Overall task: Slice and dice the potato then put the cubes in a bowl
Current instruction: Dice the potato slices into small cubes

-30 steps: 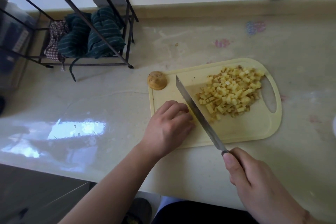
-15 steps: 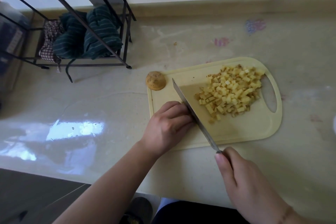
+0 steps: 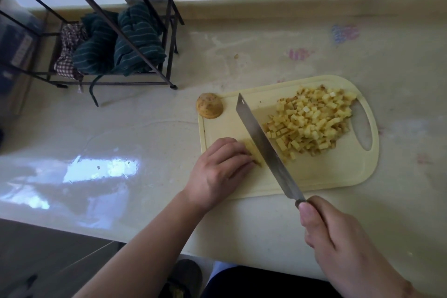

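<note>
On the cutting board [image 3: 338, 176], left hand [image 3: 217, 172] fingers [image 3: 238, 152] curl over potato strips [image 3: 254, 152] beside the knife [image 3: 263, 145] gripped by the right hand [image 3: 338, 242].

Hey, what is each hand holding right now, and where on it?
The right hand grips the knife by its handle. The left hand holds down the potato strips on the cutting board, fingers curled over them.
</note>
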A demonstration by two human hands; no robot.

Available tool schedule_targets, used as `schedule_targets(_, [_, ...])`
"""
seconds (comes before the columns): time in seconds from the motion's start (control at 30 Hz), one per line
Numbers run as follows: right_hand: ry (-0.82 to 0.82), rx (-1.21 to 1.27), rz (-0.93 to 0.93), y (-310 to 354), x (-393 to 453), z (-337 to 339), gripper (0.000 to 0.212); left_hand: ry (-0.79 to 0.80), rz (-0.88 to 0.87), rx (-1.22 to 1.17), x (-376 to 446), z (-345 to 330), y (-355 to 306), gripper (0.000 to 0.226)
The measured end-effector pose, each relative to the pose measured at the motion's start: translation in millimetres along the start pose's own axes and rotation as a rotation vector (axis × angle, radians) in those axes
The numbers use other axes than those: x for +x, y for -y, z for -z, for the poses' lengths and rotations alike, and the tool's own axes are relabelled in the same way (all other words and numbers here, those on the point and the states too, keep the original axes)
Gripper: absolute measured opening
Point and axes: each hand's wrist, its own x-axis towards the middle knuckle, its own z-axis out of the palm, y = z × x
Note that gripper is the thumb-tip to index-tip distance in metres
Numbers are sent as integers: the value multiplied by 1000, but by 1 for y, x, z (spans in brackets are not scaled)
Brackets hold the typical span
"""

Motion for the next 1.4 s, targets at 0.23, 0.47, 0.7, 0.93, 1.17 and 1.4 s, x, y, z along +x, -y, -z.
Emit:
schedule_targets(0.23, [58, -36, -12, -2, -6, -6, 62, 49, -48, -4, 4, -1, 1, 6])
schedule_targets(0.47, [72, -86, 14, 1, -1, -14, 44, 57, -24, -9, 2, -2, 3, 7])
schedule_targets(0.7, [42, -27, 26, -4, 8, -12, 45, 49, 24, -14, 0, 0, 2, 7])
schedule_targets(0.93, [44, 159, -87, -27, 18, 15, 52, 61, 38, 44, 13, -2, 3, 1])
schedule_targets(1.17, [134, 386, -178, -21, 13, 23, 55, 21, 6, 44, 41, -22, -1, 18])
schedule_targets(1.4, [-26, -295, 54, -16, 4, 61, 51, -206, 186, 20, 23, 9, -23, 29])
